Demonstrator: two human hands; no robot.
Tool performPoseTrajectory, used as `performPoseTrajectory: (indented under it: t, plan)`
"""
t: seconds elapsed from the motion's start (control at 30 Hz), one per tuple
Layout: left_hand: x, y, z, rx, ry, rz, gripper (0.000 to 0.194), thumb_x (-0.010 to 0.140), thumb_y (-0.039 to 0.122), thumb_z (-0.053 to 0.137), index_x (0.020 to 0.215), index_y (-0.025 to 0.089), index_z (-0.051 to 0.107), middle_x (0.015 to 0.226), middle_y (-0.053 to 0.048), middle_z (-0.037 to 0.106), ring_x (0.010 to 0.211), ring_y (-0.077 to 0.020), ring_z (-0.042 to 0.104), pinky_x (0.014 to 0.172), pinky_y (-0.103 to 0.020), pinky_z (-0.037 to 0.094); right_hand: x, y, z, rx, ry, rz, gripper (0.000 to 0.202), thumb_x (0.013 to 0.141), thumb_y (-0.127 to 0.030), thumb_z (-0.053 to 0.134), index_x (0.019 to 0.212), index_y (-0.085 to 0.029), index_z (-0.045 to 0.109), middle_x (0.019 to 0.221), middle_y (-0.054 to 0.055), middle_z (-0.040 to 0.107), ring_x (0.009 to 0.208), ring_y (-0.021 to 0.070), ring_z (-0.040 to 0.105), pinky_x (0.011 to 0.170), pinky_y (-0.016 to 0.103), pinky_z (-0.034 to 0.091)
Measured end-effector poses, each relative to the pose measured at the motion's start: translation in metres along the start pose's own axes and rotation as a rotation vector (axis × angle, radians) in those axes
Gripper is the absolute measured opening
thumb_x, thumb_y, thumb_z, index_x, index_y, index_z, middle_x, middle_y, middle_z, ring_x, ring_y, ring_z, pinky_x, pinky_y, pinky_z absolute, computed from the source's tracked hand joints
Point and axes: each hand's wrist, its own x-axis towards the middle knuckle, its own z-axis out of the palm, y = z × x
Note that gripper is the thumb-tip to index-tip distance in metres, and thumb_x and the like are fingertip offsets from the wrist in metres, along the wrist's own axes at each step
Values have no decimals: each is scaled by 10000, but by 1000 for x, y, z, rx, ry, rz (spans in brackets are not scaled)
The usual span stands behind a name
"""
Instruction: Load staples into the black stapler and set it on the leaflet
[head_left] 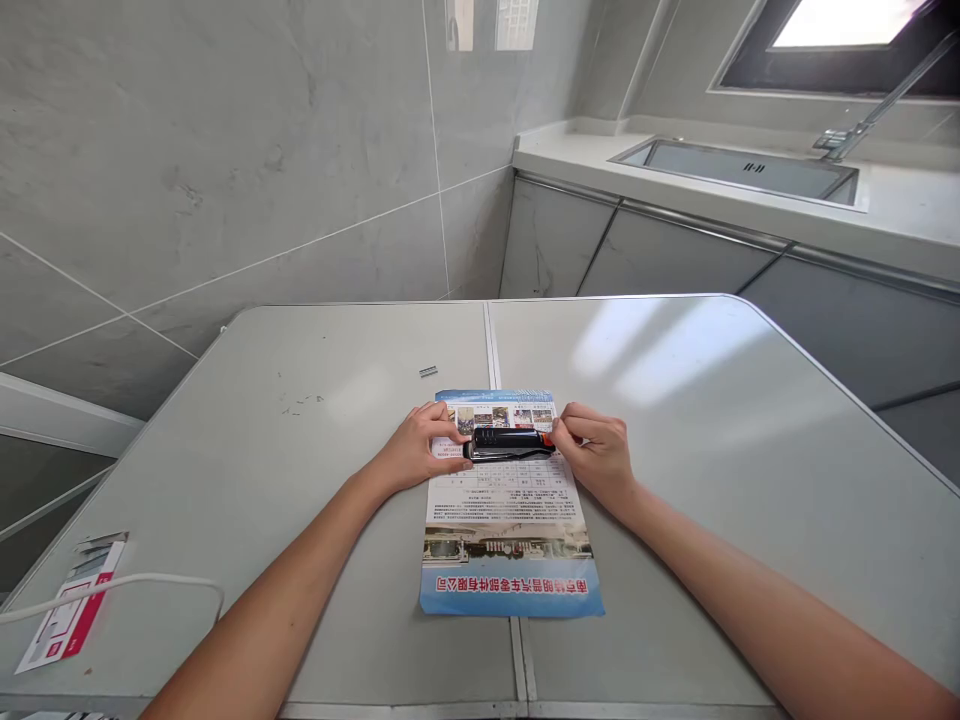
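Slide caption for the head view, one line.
Left hand and right hand hold a black stapler over a printed flyer on a gray table.

Red “有限公司” (458, 585) (upside down) on the flyer (510, 548), smaller print (504, 494) unreadable

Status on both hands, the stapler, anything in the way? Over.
Left hand gripping left end of black stapler; right hand pinching its orange-marked end. Stapler over printed sheet. Metal strips beyond sheet, no obstruction seen.
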Motion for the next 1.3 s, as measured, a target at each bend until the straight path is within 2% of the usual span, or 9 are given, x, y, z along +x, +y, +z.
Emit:
performPoseTrajectory:
  t: [0.3,0.43,0.57,0.67,0.77,0.93,1.07,1.17,1.3]
  plan:
    - [-1,0,0,-25,4,-8,308,778,495,871,881,219,782,878,-7,510,876,-195,524,830,-324,421,-1,5,2,2,-15,-31,475,926,-96,553,538,-188,295,570,-34,342,531,89,324,524,291,233]
    - [-2,0,0,-27,12,3,312,775,499,874,899,226,789,891,-14,520,897,-204,525,829,-328,426,0,5,0,1,-11,-70,466,973,-132,553,529,-192,427,589,-14,443,550,114,389,536,295,292]
    - [-1,0,0,3,2,12,314,781,488,871,922,223,778,902,-16,526,912,-211,533,856,-346,435,4,2,-1,46,-144,-144,125,995,-263,622,946,-222,728,981,83,699,919,232,624,821,378,506]
    - [-1,2,-1,39,-15,18,317,797,470,862,950,214,754,947,-29,554,951,-225,536,875,-358,443,3,2,3,24,-384,-162,369,953,-356,716,1297,-241,647,1232,110,694,1134,284,616,959,435,527]
    - [-3,4,-3,52,-22,17,329,815,472,846,1012,229,744,978,-38,554,974,-235,522,854,-352,450,-1,5,8,-51,-474,-147,368,954,-330,725,1301,-251,631,1124,83,725,1034,260,645,876,405,558]
    - [-9,14,-5,-105,161,-20,567,673,533,937,1119,270,704,1086,-42,547,1056,-250,525,947,-380,460,-5,5,6,-20,-280,-226,298,923,-245,760,1209,-256,675,958,50,740,880,228,647,760,359,562]
    - [-8,26,8,-696,453,-169,353,938,534,700,1135,248,631,1165,-62,608,1103,-223,591,1011,-380,466,-6,-5,-2,-63,-37,-389,455,916,-112,722,1339,-264,648,1070,69,780,906,232,645,794,385,537]
    - [-5,30,16,-1176,324,-270,301,999,456,638,1175,212,639,1272,-106,655,1222,-249,632,1077,-401,472,-11,-11,-7,-231,-11,-542,451,942,-95,666,1363,-257,659,1145,74,790,898,234,638,794,408,484]
    - [-6,25,14,-1301,-32,-368,359,929,347,760,1228,161,688,1320,-154,691,1167,-253,701,1019,-358,530,-22,-16,-10,-453,-34,-701,395,967,-82,651,1263,-333,722,1175,-26,797,891,193,647,845,390,441]
